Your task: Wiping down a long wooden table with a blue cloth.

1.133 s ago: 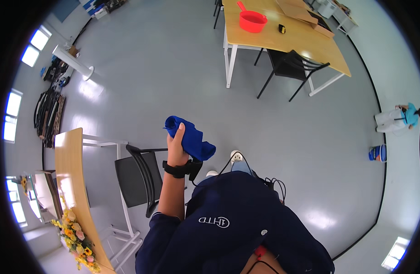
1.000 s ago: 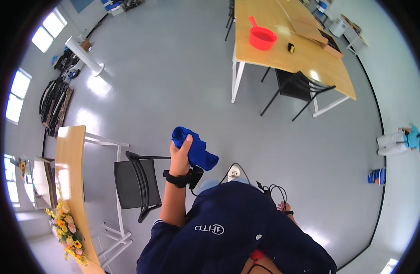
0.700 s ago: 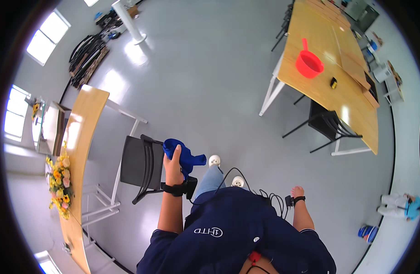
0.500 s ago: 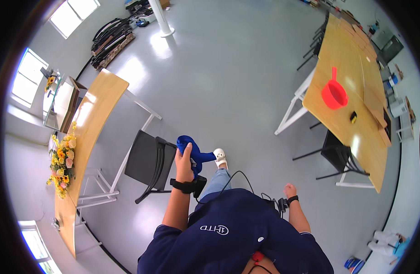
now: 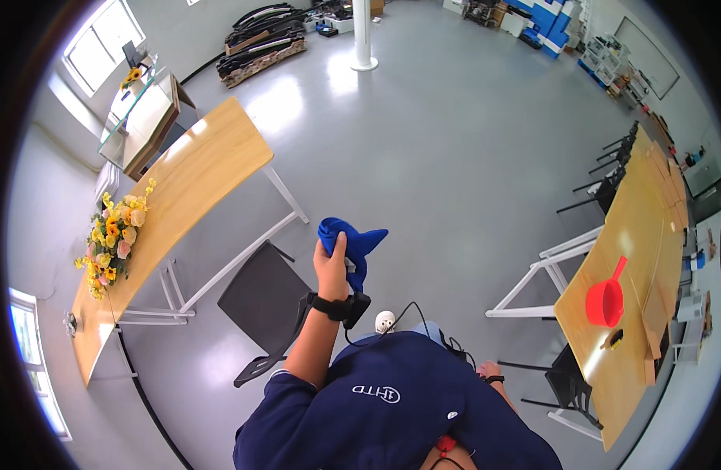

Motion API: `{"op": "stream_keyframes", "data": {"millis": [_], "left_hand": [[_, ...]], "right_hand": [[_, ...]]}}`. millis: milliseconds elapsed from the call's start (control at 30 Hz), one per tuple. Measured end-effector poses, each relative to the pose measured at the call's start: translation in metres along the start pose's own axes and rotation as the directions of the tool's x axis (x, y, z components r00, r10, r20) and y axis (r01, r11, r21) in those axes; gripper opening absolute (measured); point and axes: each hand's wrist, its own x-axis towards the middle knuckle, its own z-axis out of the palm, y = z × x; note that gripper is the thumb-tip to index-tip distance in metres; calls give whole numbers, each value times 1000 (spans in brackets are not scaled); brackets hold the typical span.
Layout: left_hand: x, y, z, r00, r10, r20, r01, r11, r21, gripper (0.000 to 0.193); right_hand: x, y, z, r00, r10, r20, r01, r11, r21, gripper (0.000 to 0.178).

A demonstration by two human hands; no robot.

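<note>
A crumpled blue cloth (image 5: 352,247) is gripped in my left hand (image 5: 331,269), held out in front of me with its loose ends hanging. My thumb lies over the cloth and the other fingers are mostly hidden. A black strap with a small box (image 5: 341,308) is on that wrist. Low at my right side is my right hand (image 5: 489,368), a dark band on its wrist. It is small in the view, and I cannot make out its fingers. My white shoe (image 5: 384,321) shows on the floor below.
A black chair (image 5: 266,298) stands close by my left arm, beside a wooden table (image 5: 211,157) with a flower arrangement (image 5: 116,239). At right, a long wooden table (image 5: 611,392) bears a red dipper (image 5: 605,304). A black chair (image 5: 568,380) is beside it. A white pillar (image 5: 363,35) rises ahead.
My view has turned and moved forward, so the right-hand table with the dipper sits lower. My left hand still holds the cloth, whose end has swung up. My right hand has dropped back beside my body.
</note>
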Motion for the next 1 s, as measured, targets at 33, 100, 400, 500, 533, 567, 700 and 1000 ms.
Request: {"op": "stream_keyframes", "data": {"millis": [33,100,400,500,533,567,700,1000], "left_hand": [[8,0,-4,998,8,-63,-7,1000,2,20],[22,3,-15,995,42,-91,-34,996,86,27],[102,4,-38,946,86,-312,-68,995,69,21],[143,10,-10,968,-17,-251,69,978,198,22],[158,11,2,978,17,-210,37,968,250,23],[173,11,14,987,43,-154,6,952,305,24],[234,25,68,978,172,-115,-115,914,388,27],[311,31,82,900,283,-331,-115,888,445,20]], "right_hand": [[7,-20,14,1000,-3,14,3,1000,-11,30],[18,-56,43,981,-191,46,195,974,-118,30],[90,-229,144,834,-349,427,534,706,-465,21],[116,-294,163,932,-211,296,300,907,-297,22],[123,-319,167,946,-150,286,235,928,-288,24],[133,-338,170,943,-162,289,243,932,-270,24],[174,-417,194,968,-166,187,221,915,-337,21],[203,-525,267,793,-465,394,603,696,-391,21]]}}
